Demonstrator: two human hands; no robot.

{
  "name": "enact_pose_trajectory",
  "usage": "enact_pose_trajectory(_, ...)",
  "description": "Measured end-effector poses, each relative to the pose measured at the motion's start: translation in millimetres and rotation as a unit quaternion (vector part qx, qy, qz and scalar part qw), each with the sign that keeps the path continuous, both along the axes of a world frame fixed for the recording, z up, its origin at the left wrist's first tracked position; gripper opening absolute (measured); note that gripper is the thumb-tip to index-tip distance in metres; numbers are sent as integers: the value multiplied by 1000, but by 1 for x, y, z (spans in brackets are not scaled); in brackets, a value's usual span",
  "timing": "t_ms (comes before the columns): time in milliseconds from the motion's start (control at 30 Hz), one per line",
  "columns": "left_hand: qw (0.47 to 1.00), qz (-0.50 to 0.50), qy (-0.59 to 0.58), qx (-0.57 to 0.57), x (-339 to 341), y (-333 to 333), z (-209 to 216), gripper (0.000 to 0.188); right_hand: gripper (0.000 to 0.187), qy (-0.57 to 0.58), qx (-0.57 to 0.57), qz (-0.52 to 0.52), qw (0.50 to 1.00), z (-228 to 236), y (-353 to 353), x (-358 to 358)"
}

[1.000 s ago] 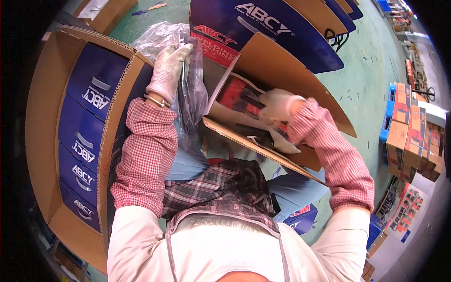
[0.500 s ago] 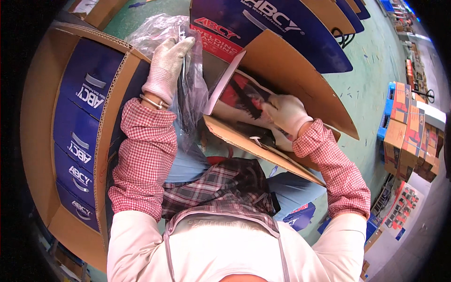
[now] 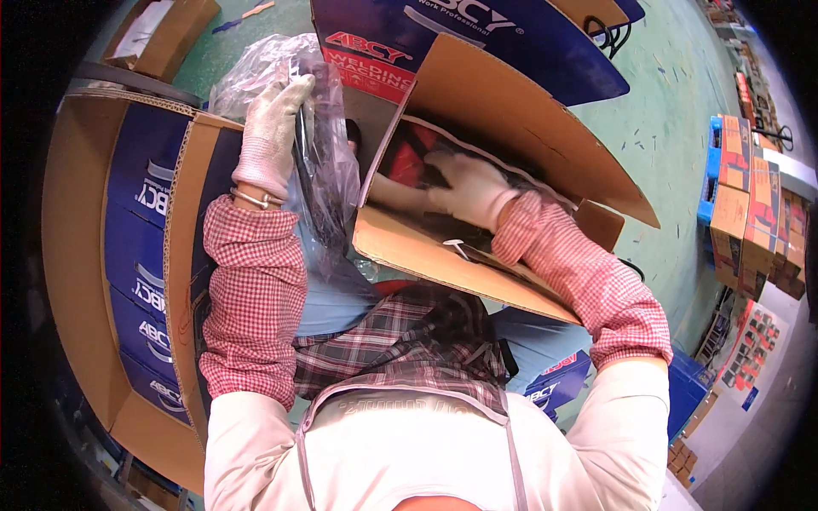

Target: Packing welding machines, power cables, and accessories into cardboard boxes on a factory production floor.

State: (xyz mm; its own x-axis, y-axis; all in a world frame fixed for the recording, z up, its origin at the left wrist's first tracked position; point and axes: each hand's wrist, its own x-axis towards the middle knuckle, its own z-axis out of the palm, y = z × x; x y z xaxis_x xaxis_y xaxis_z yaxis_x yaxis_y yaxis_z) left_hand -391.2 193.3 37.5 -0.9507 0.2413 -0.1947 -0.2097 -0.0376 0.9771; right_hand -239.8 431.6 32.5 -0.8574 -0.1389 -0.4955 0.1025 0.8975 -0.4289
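Observation:
My left hand (image 3: 271,128), in a white work glove, is closed on a clear plastic bag (image 3: 334,162). A long black thing (image 3: 313,175) hangs inside or along the bag; its kind is blurred by the plastic. My right hand (image 3: 473,189), also gloved, reaches into an open cardboard box (image 3: 434,255) in front of me. Its thumb and fingers are apart over dark and red contents (image 3: 409,153), with nothing visibly held. Wrist and sleeve hide part of the inside. A small white T-shaped piece (image 3: 457,248) shows by the near wall.
On the left stands a large carton (image 3: 77,255) holding several blue boxes (image 3: 136,183). Another blue and red box (image 3: 375,51) stands beyond the open box. Stacked cartons (image 3: 745,204) on a blue pallet are at the right, on the green floor (image 3: 656,128).
My right hand has moved left and deeper into the box. The black-bristled brush it held is no longer visible. My left hand and the bag have shifted slightly left.

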Motion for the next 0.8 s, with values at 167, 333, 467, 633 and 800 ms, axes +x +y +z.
enact_pose_trajectory(167,999,8,-50,3,3,7,14,14,44,2,-179,-240,954,-17,8,-34)
enact_pose_trajectory(333,998,-1,-54,-27,2,4,17,17,47,104,-318,-299,894,-45,-2,-37)
enact_pose_trajectory(467,998,3,-55,12,4,4,16,16,53,128,-223,-232,938,-27,-19,-21)
enact_pose_trajectory(633,1000,-12,0,19,3,4,5,16,39,111,-119,-225,961,-23,-19,-20)
enact_pose_trajectory(800,995,11,-94,0,2,7,18,17,29,177,-88,-19,980,-38,-13,-14)
